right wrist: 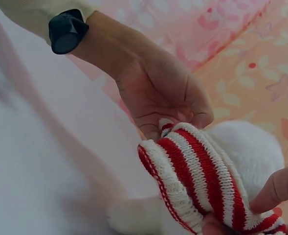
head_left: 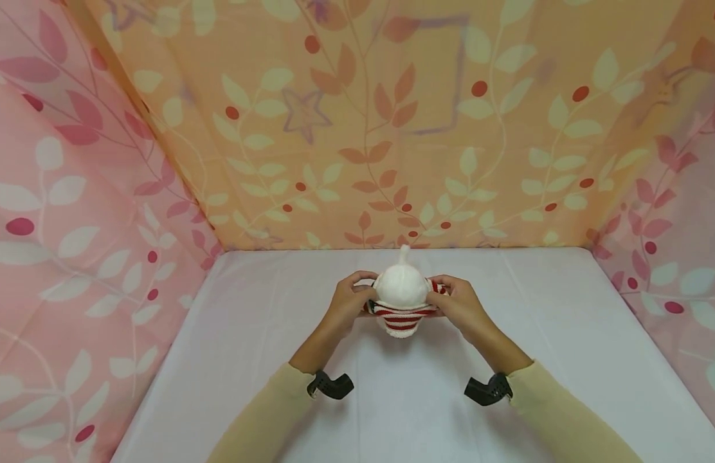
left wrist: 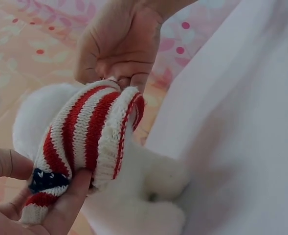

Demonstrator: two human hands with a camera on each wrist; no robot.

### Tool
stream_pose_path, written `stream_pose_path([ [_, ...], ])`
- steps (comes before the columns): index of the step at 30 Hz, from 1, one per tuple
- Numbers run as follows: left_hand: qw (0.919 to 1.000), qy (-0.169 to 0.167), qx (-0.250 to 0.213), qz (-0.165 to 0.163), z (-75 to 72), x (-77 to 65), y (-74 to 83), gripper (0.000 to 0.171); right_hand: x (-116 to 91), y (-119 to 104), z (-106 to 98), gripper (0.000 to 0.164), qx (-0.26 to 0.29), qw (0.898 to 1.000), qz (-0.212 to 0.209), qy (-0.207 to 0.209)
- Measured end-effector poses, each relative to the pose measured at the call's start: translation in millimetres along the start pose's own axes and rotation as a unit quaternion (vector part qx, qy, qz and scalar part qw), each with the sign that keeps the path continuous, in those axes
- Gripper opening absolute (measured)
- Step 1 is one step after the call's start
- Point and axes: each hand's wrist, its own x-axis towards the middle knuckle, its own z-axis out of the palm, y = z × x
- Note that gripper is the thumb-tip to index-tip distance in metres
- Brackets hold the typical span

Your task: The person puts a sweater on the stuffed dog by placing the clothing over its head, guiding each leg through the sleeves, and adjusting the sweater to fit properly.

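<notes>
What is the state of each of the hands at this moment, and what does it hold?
Left hand: closed, pinching one side of the striped knit garment.
Right hand: closed, pinching the garment's other side.

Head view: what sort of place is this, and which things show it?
Probably a small recording booth, though that is a guess: leaf-print walls on three sides, a white-covered table between them, and black wrist-worn devices.

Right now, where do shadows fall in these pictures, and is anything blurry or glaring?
Head view: soft shadows on the white table, below the plush toy, no strong glare; left wrist view: a hazy grey shadow across the table, while the striped knit's stitches look clear; right wrist view: similarly soft-edged shadows, stitches distinct.
</notes>
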Motion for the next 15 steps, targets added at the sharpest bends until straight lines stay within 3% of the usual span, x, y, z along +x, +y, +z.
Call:
stream_pose_path([
  [7,0.9993,0.009,-0.036,-0.009,2.5,0.0,-5.4,0.043,1.6,6.5,0.7,0.039,0.029,0.999,0.015,0.018],
  [15,0.9956,0.005,-0.088,-0.033,3.5,3.1,-13.6,0.044,4.2,16.9,0.6,0.038,0.1,0.994,0.043,0.025],
])
